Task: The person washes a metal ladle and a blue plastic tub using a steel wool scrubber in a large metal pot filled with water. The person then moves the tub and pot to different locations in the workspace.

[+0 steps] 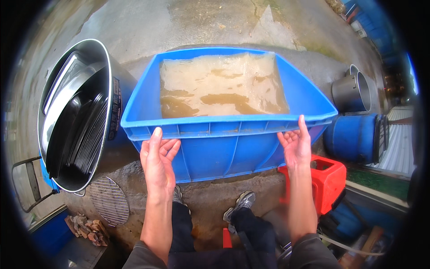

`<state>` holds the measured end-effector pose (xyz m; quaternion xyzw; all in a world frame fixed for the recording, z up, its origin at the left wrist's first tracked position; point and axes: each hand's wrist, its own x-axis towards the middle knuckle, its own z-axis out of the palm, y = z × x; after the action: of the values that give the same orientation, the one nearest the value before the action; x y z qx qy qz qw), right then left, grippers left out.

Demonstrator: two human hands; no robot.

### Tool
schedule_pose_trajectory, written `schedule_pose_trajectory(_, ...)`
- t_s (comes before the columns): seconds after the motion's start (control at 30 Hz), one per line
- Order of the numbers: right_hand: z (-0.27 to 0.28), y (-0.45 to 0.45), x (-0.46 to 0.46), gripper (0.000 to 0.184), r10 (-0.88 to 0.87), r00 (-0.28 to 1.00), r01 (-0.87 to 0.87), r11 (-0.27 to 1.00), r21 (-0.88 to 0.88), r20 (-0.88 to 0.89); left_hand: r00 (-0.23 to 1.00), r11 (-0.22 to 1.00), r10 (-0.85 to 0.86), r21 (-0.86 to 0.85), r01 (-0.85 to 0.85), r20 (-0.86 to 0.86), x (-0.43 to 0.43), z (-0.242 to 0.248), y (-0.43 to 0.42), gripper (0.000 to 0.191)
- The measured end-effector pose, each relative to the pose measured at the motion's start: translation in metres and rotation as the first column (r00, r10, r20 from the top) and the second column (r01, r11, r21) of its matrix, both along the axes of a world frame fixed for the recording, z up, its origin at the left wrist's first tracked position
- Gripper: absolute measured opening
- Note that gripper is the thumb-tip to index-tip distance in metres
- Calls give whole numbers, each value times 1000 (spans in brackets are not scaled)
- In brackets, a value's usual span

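A large rectangular blue plastic tub (208,158) stands before me with murky, sandy-brown water (218,85) in it. The tub appears tilted away from me, with the water close to its far rim. My left hand (159,161) grips the near rim towards its left end, thumb up against the lip and fingers curled beneath. Towards the right end of that same rim, my right hand (297,143) has its thumb on the lip and its fingers under the edge. The tub's underside is hidden.
To the left stands a big metal pot (109,84) holding dark trays, with a round wire grate (110,201) beside it. Broken bricks (88,230) lie lower left. On the right are a red plastic stool (327,185), a blue barrel (351,138) and a metal pot (346,92). The concrete floor (215,23) is wet.
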<state>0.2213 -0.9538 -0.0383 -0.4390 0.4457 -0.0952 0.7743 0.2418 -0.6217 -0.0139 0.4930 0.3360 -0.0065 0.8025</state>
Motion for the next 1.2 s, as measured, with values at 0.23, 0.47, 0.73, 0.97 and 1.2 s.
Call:
schedule_pose_trajectory(0.23, 29, 28, 117, 58, 189, 955, -67, 889, -453, 229, 825, 494, -524, 864, 93, 211, 65, -8, -18, 80)
schedule_pose_trajectory(0.47, -31, 36, 114, 106, 355, 668, -534, -384, -754, -654, 643, -290, -696, 944, 155, -319, 84, -75, -28, 94)
schedule_pose_trajectory(0.73, -60, 5, 141, 110, 72, 895, -437, -67, -897, -441, 955, 743, -295, 619, 254, -37, 43, -71, -17, 64)
schedule_pose_trajectory(0.97, -68, -32, 170, 95, -175, 971, 210, 951, 227, -165, 949, 838, 148, -475, -270, -279, 160, -50, -27, 83)
schedule_pose_trajectory(1.2, -10, -40, 296, 86, -108, 981, 157, 932, 326, -161, 916, 777, 312, -487, -398, -251, 284, 2, -38, 108)
